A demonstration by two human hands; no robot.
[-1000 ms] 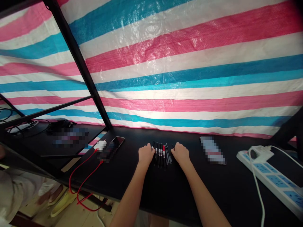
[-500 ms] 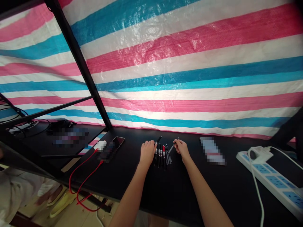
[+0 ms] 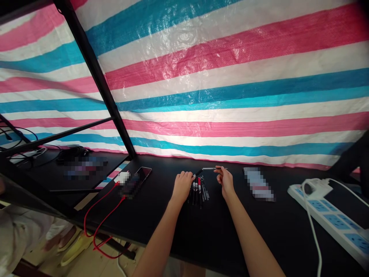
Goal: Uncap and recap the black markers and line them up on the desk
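My left hand (image 3: 182, 186) is closed on a dark pen barrel (image 3: 198, 172) that slants up to the right. Between the thumb and fingers of my right hand (image 3: 225, 180) is a slim grey pen refill (image 3: 210, 168), held nearly level. Its left end meets the upper end of the barrel; whether it is inside, I cannot tell. Below and between both hands, a row of pens (image 3: 197, 191), black ones and one with a red part, lies on the black desk (image 3: 213, 231). Several thin refills (image 3: 205, 189) lie at the right side of that row.
On the left are a phone (image 3: 143, 174) and a white charger (image 3: 122, 177) with red cables (image 3: 99, 200). A blurred-out flat object (image 3: 259, 184) and a white power strip (image 3: 331, 219) lie right. A striped sheet (image 3: 230, 127) hangs behind; a black frame post (image 3: 98, 80) stands left.
The refill has swung from slanting over the row of pens to nearly level, its end now at the barrel. My right hand has shifted slightly right, my left hand slightly right.
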